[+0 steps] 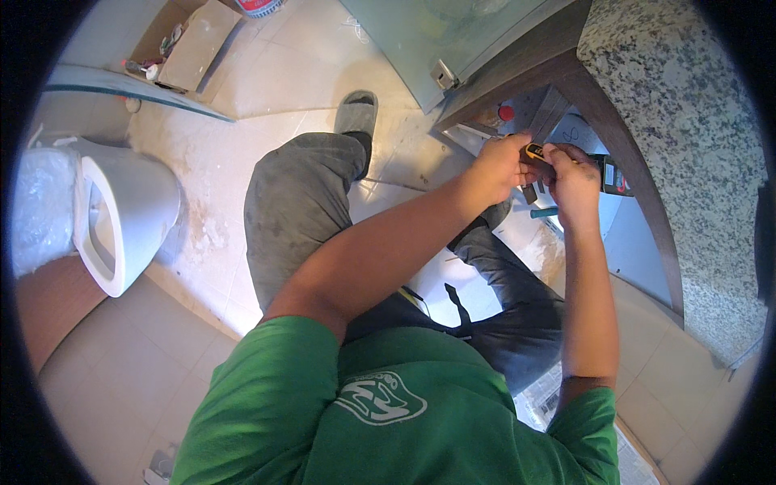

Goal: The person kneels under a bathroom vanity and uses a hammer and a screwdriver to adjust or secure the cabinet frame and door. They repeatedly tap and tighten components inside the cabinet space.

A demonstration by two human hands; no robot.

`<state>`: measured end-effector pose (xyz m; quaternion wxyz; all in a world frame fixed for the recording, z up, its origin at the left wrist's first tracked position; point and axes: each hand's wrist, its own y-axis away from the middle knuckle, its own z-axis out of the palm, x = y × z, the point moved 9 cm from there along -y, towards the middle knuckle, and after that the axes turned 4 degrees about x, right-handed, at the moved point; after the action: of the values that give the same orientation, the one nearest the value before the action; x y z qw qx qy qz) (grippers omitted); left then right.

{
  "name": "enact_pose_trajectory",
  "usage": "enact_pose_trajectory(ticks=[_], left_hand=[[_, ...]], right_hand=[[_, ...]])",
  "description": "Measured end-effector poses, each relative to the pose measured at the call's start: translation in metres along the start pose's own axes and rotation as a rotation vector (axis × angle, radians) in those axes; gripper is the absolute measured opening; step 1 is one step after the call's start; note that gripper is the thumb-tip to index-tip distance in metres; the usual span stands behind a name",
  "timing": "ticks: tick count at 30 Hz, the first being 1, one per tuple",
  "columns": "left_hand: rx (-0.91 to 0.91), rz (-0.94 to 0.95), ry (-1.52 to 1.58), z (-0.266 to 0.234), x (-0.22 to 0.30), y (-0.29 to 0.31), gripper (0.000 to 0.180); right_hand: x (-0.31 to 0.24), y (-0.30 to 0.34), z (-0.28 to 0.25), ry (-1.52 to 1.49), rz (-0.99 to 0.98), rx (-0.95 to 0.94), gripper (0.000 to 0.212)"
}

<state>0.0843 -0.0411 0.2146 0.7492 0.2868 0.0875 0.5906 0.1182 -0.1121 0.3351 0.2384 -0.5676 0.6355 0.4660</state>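
Note:
In front of the open cabinet, my left hand (503, 167) and my right hand (575, 182) meet with curled fingers. Both close on a small black-and-yellow hand tool (534, 151), whose exact kind I cannot make out because the fingers cover much of it. Just right of my right hand is a dark boxy device (617, 176) with a pale label or screen and a touch of red. Below the hands lies a teal-handled item (544, 212), partly cut off from sight by the right wrist. A red round cap (506, 112) shows inside the cabinet, beyond the left hand.
Speckled granite countertop (687, 162) tops the dark-framed cabinet (647, 186) at right. A glass panel (453, 40) with a metal fitting stands at the far side. Leftward are a white toilet (137, 202), a glass edge (145, 96) and an open cardboard box (198, 48) of small items.

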Motion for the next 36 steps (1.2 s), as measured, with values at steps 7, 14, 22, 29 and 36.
enact_pose_trajectory(ticks=[7, 14, 22, 29, 36], left_hand=[[0.06, 0.006, -0.085, -0.005, 0.003, -0.002, 0.027], [0.095, 0.025, -0.078, -0.012, 0.004, -0.006, 0.025], [0.113, 0.052, -0.076, 0.0, 0.003, 0.003, 0.024], [0.141, 0.035, -0.072, -0.008, 0.001, -0.004, 0.023], [0.121, 0.051, -0.081, -0.015, 0.002, -0.01, 0.023]], right_hand=[[0.008, -0.001, -0.004, -0.1, 0.043, 0.056, 0.023], [0.011, -0.004, 0.012, -0.092, 0.103, -0.023, 0.021], [0.004, 0.002, -0.005, -0.159, 0.046, 0.067, 0.018], [0.019, -0.01, -0.004, -0.129, 0.054, 0.054, 0.018], [0.017, -0.004, 0.007, -0.181, 0.095, 0.06, 0.022]])
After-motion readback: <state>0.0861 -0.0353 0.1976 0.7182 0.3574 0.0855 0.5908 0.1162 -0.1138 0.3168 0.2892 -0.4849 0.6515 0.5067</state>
